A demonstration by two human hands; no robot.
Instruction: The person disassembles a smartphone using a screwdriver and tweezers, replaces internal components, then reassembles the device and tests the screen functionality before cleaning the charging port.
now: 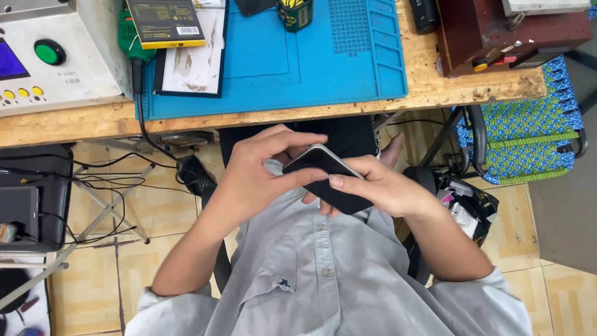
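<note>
Apparently both hands' grip [261, 171] [379, 186] around dark phone [326, 177] edges.

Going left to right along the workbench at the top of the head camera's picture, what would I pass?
White machine with a green button → black-and-yellow box → blue work mat → dark red box. Below the bench, both hands hold a black phone.

left hand [258, 177] and right hand [379, 186] meet above the lap, fingers curled in a grip.
</note>
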